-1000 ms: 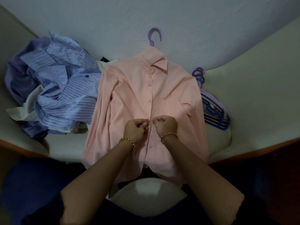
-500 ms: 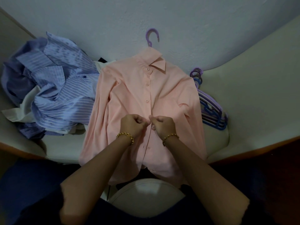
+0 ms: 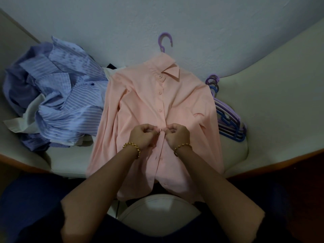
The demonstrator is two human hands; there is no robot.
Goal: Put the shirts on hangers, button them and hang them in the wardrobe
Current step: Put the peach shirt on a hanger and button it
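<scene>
Two hands: left hand (image 3: 142, 135) and right hand (image 3: 177, 135) meet knuckle to knuckle, fingers curled, each pinching a front edge of the pink shirt (image 3: 184, 106) around one small button (image 3: 160, 130).
Pink shirt: lies flat under both hands on a purple hanger (image 3: 164, 41), of which only the hook shows, beyond the collar (image 3: 172, 69) on the far side of the hands.
Above the hands: three fastened buttons (image 3: 159, 93) run down from the collar.
Below the hands: the front gapes toward the wrists, and the lower buttons (image 3: 161, 158) look undone.
Risk one: the button pops back out half-threaded. The pinch hides the hole, so I can't tell whether it's through.
Risk two: wrong hole, crooked hem. Those loose lower edges make a mismatch easy.
Risk three: a hard tug drags the shirt off the cushion (image 3: 233, 155) edge toward the person, or skews it on the hanger.
Striped blue shirts (image 3: 61, 102): heaped left of the left hand, touching the pink sleeve, so they could catch on lift-off.
Spare hangers (image 3: 228, 123): stacked right of the right hand, just beside the other sleeve. Same snag hazard.
</scene>
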